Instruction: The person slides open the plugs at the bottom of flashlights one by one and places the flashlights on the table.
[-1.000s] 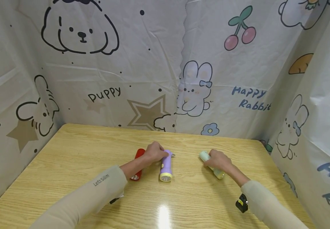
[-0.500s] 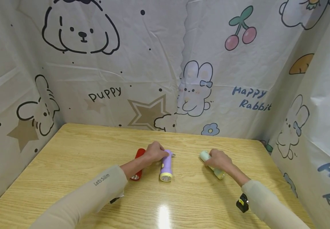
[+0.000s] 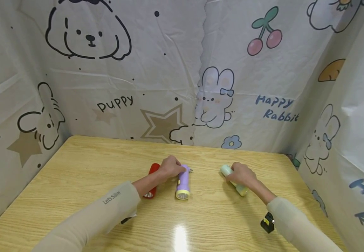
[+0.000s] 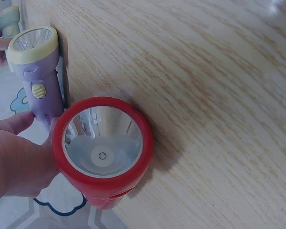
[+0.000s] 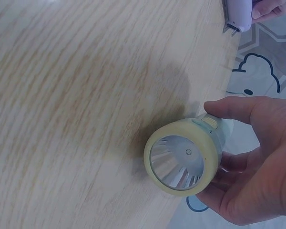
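Note:
My left hand [image 3: 170, 167] reaches over the red flashlight [image 3: 154, 169] and pinches the tail end of a purple flashlight [image 3: 183, 180] with a pale yellow head. Two metal plug prongs [image 3: 191, 171] stick out near that tail. In the left wrist view the thumb [image 4: 20, 122] touches the purple body; the other fingers are mostly hidden. My right hand [image 3: 243, 175] grips a mint-green flashlight [image 3: 226, 170] with a pale yellow head, its lens [image 5: 177, 162] facing the right wrist camera. Thumb and fingers lie on opposite sides of its body. The red flashlight lies partly behind my left forearm.
All three flashlights are on a light wood-grain table [image 3: 106, 154]. A printed cloth [image 3: 156, 70] hangs behind the table and along both sides. A small black device [image 3: 267, 223] sits under my right wrist.
My right hand and the mint-green flashlight have shifted very slightly away from me. The left hand, the purple flashlight and the red flashlight stay where they were.

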`<state>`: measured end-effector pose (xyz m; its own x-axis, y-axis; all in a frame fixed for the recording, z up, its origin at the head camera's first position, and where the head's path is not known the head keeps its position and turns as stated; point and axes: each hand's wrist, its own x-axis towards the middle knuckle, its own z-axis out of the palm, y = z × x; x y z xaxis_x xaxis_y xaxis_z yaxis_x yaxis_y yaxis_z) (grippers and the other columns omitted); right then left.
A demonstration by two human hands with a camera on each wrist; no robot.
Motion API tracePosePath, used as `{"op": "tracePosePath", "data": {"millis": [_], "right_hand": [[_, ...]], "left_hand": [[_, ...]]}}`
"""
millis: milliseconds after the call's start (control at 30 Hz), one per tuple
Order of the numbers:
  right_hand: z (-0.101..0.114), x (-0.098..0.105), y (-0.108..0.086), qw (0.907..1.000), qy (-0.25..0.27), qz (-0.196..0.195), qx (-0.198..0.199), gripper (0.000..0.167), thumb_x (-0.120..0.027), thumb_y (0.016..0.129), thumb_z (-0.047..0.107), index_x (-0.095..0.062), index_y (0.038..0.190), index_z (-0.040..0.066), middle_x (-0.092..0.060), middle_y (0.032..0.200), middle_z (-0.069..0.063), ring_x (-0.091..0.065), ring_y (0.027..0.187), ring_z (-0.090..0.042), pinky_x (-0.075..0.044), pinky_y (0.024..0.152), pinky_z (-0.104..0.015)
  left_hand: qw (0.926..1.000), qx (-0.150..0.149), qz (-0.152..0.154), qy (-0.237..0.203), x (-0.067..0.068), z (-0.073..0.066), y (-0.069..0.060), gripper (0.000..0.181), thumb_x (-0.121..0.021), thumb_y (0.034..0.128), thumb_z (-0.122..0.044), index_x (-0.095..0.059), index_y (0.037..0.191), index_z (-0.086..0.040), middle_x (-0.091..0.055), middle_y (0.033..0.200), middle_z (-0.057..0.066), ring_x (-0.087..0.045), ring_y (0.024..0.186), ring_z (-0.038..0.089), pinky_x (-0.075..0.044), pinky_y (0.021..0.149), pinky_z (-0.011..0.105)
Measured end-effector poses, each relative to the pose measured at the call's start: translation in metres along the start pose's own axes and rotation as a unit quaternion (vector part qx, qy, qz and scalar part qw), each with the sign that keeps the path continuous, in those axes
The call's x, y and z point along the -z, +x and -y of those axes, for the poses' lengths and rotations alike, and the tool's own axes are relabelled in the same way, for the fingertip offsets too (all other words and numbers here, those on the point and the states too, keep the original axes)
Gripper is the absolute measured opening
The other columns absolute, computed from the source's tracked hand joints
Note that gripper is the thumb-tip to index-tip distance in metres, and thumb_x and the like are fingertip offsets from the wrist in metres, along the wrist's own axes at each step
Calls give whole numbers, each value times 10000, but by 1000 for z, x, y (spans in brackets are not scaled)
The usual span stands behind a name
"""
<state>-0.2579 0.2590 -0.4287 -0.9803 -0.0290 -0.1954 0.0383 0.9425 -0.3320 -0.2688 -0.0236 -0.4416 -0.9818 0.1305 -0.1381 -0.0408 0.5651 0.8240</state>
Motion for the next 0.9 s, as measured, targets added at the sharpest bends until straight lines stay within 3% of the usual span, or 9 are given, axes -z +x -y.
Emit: {"op": "tracePosePath", "data": {"millis": [233, 900], "right_hand": [[4, 1, -1, 9999, 1, -143, -90, 381, -744, 801, 203, -635, 1085, -26, -638, 883, -94, -582, 696, -228, -484, 583, -358], [14, 3, -4, 9978, 248, -599, 139, 428, -734, 839, 209, -594, 1152, -46, -653, 974, -144, -606, 755, -256, -508, 610, -392]], "left_hand": [[10000, -25, 30, 60, 0, 1, 1, 261, -733, 867, -94, -706, 1044, 97, -680, 1017, 170, -593, 779, 187, -492, 596, 233], [10000, 27, 5, -34, 1, -2, -2, 279, -738, 867, -97, -688, 1056, 102, -671, 1034, 177, -621, 847, 215, -537, 662, 268]]}}
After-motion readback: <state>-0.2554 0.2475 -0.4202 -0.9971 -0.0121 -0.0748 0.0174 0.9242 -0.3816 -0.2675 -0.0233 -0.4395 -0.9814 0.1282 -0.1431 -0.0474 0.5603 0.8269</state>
